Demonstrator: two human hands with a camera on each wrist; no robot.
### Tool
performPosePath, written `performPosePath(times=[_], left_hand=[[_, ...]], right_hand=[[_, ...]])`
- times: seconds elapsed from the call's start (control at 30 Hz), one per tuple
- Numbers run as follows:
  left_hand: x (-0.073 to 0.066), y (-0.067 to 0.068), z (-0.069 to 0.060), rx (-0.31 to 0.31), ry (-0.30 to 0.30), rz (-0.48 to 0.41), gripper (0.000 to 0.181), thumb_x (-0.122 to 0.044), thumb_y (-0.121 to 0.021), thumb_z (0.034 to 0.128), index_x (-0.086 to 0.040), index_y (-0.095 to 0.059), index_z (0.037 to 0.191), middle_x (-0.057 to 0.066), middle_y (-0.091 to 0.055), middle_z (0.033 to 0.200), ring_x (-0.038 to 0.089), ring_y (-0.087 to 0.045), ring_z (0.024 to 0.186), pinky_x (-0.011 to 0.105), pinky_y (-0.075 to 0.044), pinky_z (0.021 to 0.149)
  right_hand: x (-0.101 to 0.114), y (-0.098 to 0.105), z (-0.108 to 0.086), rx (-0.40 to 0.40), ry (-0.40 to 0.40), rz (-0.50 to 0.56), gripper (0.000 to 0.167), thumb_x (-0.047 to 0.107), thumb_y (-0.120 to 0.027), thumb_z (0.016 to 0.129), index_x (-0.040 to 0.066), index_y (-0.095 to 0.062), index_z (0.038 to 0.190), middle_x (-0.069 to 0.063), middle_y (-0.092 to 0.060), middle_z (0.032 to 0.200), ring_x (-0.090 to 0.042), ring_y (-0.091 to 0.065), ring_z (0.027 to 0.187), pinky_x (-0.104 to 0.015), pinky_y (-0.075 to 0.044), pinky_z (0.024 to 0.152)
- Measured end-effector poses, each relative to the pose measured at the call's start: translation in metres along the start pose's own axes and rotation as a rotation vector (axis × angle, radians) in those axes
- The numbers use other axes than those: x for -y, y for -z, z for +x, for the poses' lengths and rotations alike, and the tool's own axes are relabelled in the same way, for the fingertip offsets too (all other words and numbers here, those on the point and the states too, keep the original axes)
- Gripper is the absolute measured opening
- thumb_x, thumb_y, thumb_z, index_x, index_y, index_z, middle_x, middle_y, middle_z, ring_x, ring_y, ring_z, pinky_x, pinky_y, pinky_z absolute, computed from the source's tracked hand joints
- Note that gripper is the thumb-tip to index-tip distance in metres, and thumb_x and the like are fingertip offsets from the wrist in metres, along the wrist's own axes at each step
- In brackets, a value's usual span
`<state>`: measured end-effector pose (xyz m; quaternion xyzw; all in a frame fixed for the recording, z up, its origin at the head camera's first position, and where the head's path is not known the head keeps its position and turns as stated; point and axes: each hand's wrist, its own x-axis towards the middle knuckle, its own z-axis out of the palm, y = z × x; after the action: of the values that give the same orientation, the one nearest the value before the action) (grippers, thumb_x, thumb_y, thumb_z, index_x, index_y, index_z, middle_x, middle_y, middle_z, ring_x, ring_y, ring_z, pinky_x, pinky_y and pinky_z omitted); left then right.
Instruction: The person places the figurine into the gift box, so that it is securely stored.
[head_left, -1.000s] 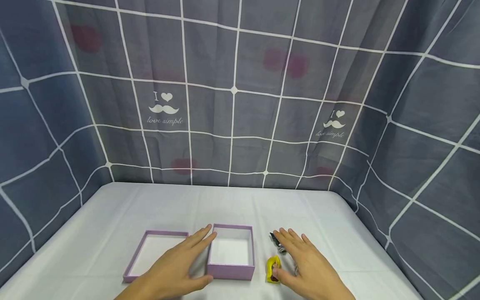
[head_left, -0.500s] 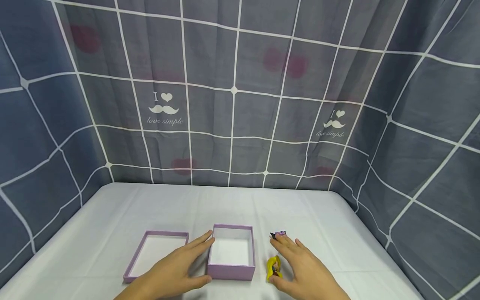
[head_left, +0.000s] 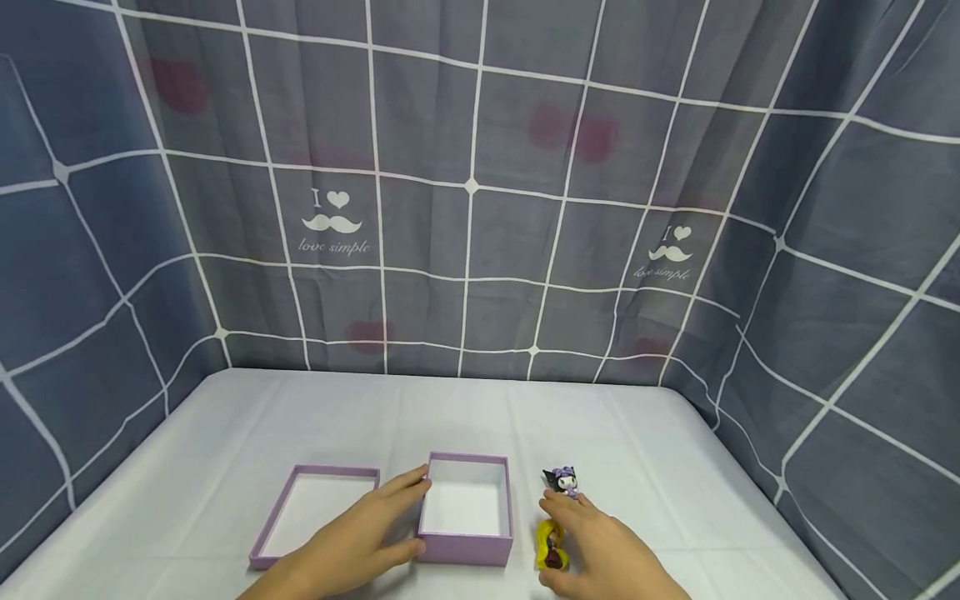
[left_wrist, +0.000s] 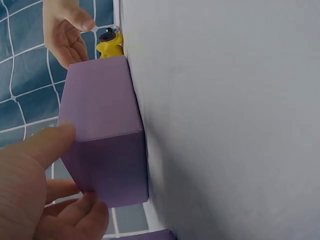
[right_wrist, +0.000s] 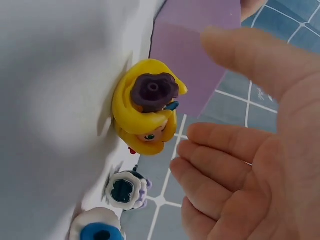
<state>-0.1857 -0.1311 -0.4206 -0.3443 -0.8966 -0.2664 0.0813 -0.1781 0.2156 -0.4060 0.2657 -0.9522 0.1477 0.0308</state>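
An open purple box (head_left: 465, 548) with a white inside stands mid-table. My left hand (head_left: 352, 537) rests along its left side; in the left wrist view the thumb and fingertips touch the box (left_wrist: 102, 100) with relaxed fingers. My right hand (head_left: 603, 546) hovers around a yellow-haired figurine (head_left: 551, 546) that lies right of the box; in the right wrist view a gap shows between my fingers and that figurine (right_wrist: 145, 112). Just past my right fingertips lies a black-and-purple hooded figurine (head_left: 562, 481). A white-and-blue figurine (right_wrist: 97, 227) shows only in the right wrist view.
Left of the box lies its purple-rimmed lid (head_left: 315, 512), inside up, partly behind my left hand. A white cloth covers the table (head_left: 450, 408). Dark checked curtains (head_left: 420, 217) hang behind it and at both sides.
My right hand has drawn back toward me, its fingers bending in, uncovering the black-and-purple figurine. The left hand stays at the box. The head view has shifted slightly.
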Motion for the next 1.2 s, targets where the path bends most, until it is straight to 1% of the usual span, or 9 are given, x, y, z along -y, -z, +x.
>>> performPosePath(times=[0.13, 0.2, 0.4, 0.53, 0.6, 0.7, 0.87, 1.07, 1.2], left_hand=[[-0.0021, 0.0000, 0.0002, -0.015, 0.013, -0.002, 0.067, -0.033, -0.071, 0.0892, 0.004, -0.048, 0.139, 0.014, -0.038, 0.151, 0.034, -0.045, 0.132, 0.051, -0.043, 0.101], [-0.0033, -0.0002, -0.0003, -0.019, 0.021, -0.003, 0.066, -0.034, -0.071, 0.0893, 0.004, -0.049, 0.139, 0.014, -0.039, 0.151, 0.034, -0.045, 0.131, 0.051, -0.043, 0.101], [-0.0055, -0.0002, -0.0001, -0.023, 0.035, 0.008, 0.066, -0.036, -0.070, 0.0897, 0.003, -0.050, 0.139, 0.013, -0.039, 0.151, 0.033, -0.045, 0.131, 0.051, -0.043, 0.101], [-0.0051, -0.0011, 0.0000, -0.023, 0.031, 0.003, 0.066, -0.033, -0.072, 0.0888, 0.004, -0.050, 0.138, 0.013, -0.039, 0.151, 0.033, -0.046, 0.131, 0.050, -0.043, 0.101], [-0.0052, -0.0011, -0.0001, -0.018, 0.037, -0.002, 0.066, -0.032, -0.072, 0.0886, 0.004, -0.049, 0.139, 0.013, -0.039, 0.151, 0.033, -0.045, 0.131, 0.050, -0.043, 0.101], [-0.0048, -0.0017, 0.0002, -0.012, 0.046, -0.005, 0.067, -0.033, -0.072, 0.0888, 0.004, -0.048, 0.140, 0.013, -0.038, 0.152, 0.033, -0.045, 0.132, 0.050, -0.042, 0.102], [-0.0046, -0.0022, 0.0009, -0.020, 0.026, -0.002, 0.066, -0.033, -0.071, 0.0895, 0.005, -0.049, 0.139, 0.015, -0.039, 0.151, 0.033, -0.046, 0.131, 0.050, -0.043, 0.101], [-0.0050, -0.0010, 0.0019, -0.008, 0.038, -0.006, 0.067, -0.033, -0.071, 0.0900, 0.005, -0.047, 0.140, 0.015, -0.037, 0.152, 0.032, -0.045, 0.132, 0.048, -0.043, 0.102], [-0.0055, -0.0012, 0.0002, 0.001, 0.045, -0.007, 0.067, -0.033, -0.071, 0.0898, 0.005, -0.047, 0.140, 0.015, -0.037, 0.152, 0.033, -0.044, 0.132, 0.048, -0.043, 0.102]], right_hand=[[-0.0008, -0.0026, 0.0023, -0.006, 0.049, -0.052, 0.072, 0.040, -0.080, 0.074, 0.008, -0.057, 0.134, -0.007, -0.057, 0.136, -0.045, -0.053, 0.121, -0.055, -0.045, 0.098], [-0.0008, -0.0035, 0.0028, -0.004, 0.062, -0.053, 0.070, 0.035, -0.081, 0.073, 0.007, -0.058, 0.132, -0.008, -0.059, 0.134, -0.045, -0.054, 0.119, -0.055, -0.046, 0.096], [-0.0002, -0.0040, 0.0042, -0.002, 0.095, -0.039, 0.058, 0.028, -0.080, 0.074, 0.007, -0.062, 0.125, -0.007, -0.064, 0.126, -0.049, -0.056, 0.113, -0.066, -0.049, 0.081], [0.0004, -0.0040, 0.0045, 0.017, 0.064, -0.052, 0.058, 0.029, -0.081, 0.073, 0.007, -0.063, 0.124, -0.010, -0.063, 0.128, -0.048, -0.055, 0.115, -0.062, -0.048, 0.088], [0.0005, -0.0038, 0.0045, 0.026, 0.043, -0.061, 0.058, 0.029, -0.082, 0.072, 0.007, -0.064, 0.123, -0.009, -0.064, 0.126, -0.046, -0.055, 0.116, -0.059, -0.048, 0.092], [0.0006, -0.0038, 0.0051, 0.030, 0.031, -0.067, 0.056, 0.024, -0.083, 0.070, 0.007, -0.065, 0.120, -0.008, -0.066, 0.121, -0.042, -0.058, 0.114, -0.056, -0.048, 0.093], [-0.0013, -0.0051, 0.0063, 0.023, 0.042, -0.080, 0.052, 0.014, -0.083, 0.068, 0.007, -0.066, 0.117, -0.005, -0.067, 0.117, -0.033, -0.062, 0.111, -0.052, -0.049, 0.093], [-0.0060, -0.0056, 0.0080, -0.014, 0.093, -0.066, 0.049, 0.015, -0.084, 0.069, 0.009, -0.067, 0.114, 0.003, -0.068, 0.109, -0.018, -0.064, 0.099, -0.042, -0.054, 0.086], [-0.0071, -0.0056, 0.0075, -0.017, 0.088, -0.035, 0.049, 0.014, -0.084, 0.068, 0.009, -0.068, 0.114, 0.004, -0.068, 0.108, -0.015, -0.064, 0.099, -0.040, -0.055, 0.085]])
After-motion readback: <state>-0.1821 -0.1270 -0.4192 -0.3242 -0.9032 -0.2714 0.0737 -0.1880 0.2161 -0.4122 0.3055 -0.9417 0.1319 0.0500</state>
